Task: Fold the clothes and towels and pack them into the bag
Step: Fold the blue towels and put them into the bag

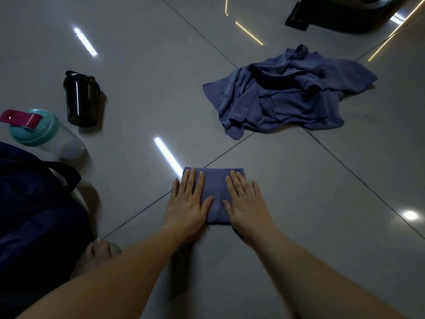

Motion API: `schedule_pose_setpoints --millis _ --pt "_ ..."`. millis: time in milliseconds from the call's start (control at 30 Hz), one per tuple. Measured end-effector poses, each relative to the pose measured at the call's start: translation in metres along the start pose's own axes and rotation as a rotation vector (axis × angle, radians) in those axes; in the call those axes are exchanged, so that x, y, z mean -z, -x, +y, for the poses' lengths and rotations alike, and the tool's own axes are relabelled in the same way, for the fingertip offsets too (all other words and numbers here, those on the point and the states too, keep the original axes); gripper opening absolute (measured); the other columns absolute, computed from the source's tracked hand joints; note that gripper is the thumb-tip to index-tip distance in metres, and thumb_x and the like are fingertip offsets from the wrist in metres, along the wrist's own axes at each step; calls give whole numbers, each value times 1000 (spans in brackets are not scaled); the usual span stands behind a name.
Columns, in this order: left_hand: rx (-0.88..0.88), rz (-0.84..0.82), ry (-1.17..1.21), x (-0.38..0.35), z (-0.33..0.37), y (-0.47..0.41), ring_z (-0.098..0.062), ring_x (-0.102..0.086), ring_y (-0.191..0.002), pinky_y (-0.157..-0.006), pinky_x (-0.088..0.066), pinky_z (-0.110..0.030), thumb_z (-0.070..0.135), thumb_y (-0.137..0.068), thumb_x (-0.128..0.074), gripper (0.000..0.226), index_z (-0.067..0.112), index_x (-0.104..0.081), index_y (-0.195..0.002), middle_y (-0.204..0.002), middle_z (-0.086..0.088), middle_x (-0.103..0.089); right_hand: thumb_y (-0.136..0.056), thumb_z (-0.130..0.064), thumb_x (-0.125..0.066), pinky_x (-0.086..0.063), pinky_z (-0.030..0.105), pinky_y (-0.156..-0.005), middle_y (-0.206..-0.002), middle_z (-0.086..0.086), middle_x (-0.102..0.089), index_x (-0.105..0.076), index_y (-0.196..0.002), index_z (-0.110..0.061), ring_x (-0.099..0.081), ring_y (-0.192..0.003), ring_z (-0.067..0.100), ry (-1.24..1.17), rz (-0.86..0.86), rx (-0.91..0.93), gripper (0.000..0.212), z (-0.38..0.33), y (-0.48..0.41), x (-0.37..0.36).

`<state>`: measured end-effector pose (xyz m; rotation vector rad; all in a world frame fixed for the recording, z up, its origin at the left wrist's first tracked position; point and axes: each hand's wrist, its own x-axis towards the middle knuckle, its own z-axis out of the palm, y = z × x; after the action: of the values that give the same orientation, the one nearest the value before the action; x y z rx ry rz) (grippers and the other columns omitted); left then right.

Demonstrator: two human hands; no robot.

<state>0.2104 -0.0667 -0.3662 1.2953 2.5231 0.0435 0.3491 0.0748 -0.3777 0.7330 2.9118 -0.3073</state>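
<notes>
Blue cloth, folded into a small rectangle [215, 192], lay on the grey tiled floor [322, 203] directly in front of me, right where two tile seams crossed. My left hand [187, 203] pressed flat on its left half, fingers straight and slightly spread, the little finger hanging off the cloth's edge onto the tile. My right hand [247, 203] pressed flat on the right half in the same way, fingers straight, gripping nothing. A strip of the cloth showed between my two thumbs.

Further away and to the right, a second blue cloth [287, 93] sat crumpled in a loose heap on the floor, well apart from the folded one.

At my left, the dark navy bag [34, 203] rested on the floor, one black strap arching over its top. Just beyond it lay a clear bottle [46, 137] on its side, with a teal lid and a pink flip cap. A black shaker cup [80, 100] stood upright near it. My bare toes [101, 248] showed beside the bag's lower edge. A dark object [345, 14] sat at the far right corner; I could not tell what it was.
</notes>
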Motion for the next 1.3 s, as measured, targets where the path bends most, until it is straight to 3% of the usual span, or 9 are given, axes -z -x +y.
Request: schedule_pose_setpoints --millis 133,233,367,600,800,967,1100,1200,1300 --pt "-17 12 43 20 -8 -13 -23 -7 -156 -126 -4 -47 53 -94 -8 75 21 -17 -161 -169 -7 -13 -96 -46 -44 -30 49 -116 -160 9 -34 -39 -152 -12 -35 -146 27 -46 53 2 65 3 -18 16" --pt "-87 35 54 37 -19 -28 -27 -32 -147 -122 -20 -46 45 -94 -22 66 19 -41 -152 -158 -7 -39 -93 -41 -56 -29 46 -118 -160 10 -32 -33 -153 -10 -31 -147 29 -110 -33 4 71 10 -38 34" --pt "-98 -71 65 56 -24 -41 -26 -41 -141 -117 -26 -40 34 -93 -55 61 21 -42 -151 -154 -4 -45 -85 -36 -62 -38 44 -106 -142 6 -46 -43 -143 -19 -44 -129 29 -93 -210 14 63 13 -64 65" --pt "-86 -273 -153 73 -8 -41 -30 -51 -122 -103 -39 -43 46 -83 -67 57 20 -51 -131 -129 -7 -55 -70 -34 -79 -40 36 -79 -111 7 -57 -53 -107 -23 -55 -106 31 -13 -426 -14 47 4 -69 86" --pt "-17 -382 21 81 -8 -25 -27 -60 -103 -77 -45 -33 41 -76 -76 25 26 -58 -86 -103 -3 -60 -68 -22 -78 -43 29 -57 -80 4 -60 -52 -76 -21 -60 -74 24 -334 -527 -24 28 7 -54 98" --pt "31 -120 375 132 -5 -24 -24 -62 -75 -57 -43 -30 21 -72 -73 21 21 -54 -81 -76 2 -62 -71 -10 -70 -43 37 -59 -77 5 -60 -47 -77 -19 -57 -74 28 -532 -165 -49 25 13 -50 147" --pt "-104 233 263 145 1 -17 -19 -58 -78 -68 -48 -34 22 -78 -71 34 26 -53 -107 -87 10 -65 -80 -9 -68 -41 37 -61 -81 -1 -62 -46 -86 -24 -56 -74 27 -485 125 -81 27 10 -39 159" --pt "-255 318 137 116 4 2 -25 -57 -79 -63 -41 -33 15 -73 -70 24 19 -63 -96 -86 1 -61 -80 -9 -67 -50 38 -73 -101 3 -67 -61 -112 -21 -61 -89 30 -465 135 -114 34 3 -14 137" --pt "-300 295 63 68 -3 34 -28 -59 -72 -59 -39 -30 12 -62 -76 22 18 -66 -80 -80 -2 -61 -66 -11 -63 -49 36 -74 -96 10 -67 -69 -95 -22 -62 -89 36 -351 58 -57 32 1 26 93"
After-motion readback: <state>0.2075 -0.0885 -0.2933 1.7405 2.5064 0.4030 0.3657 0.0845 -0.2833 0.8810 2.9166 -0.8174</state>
